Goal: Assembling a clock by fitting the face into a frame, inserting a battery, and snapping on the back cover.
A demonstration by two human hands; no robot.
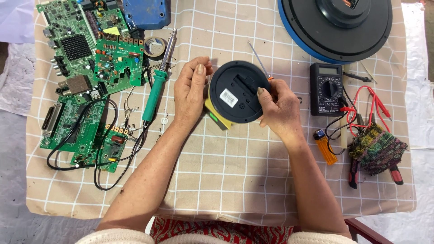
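Hands: left hand (pixel 192 92) and right hand (pixel 279 108), fingers gripping one round black device (pixel 237 92); one soldering iron (pixel 156 88), one multimeter (pixel 326 89) nearby.

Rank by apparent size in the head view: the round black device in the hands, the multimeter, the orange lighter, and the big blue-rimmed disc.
1. Big blue-rimmed disc, largest though partly cut off by the frame.
2. Round black device, held by both hands above the table, so nearer the camera.
3. Multimeter.
4. Orange lighter.
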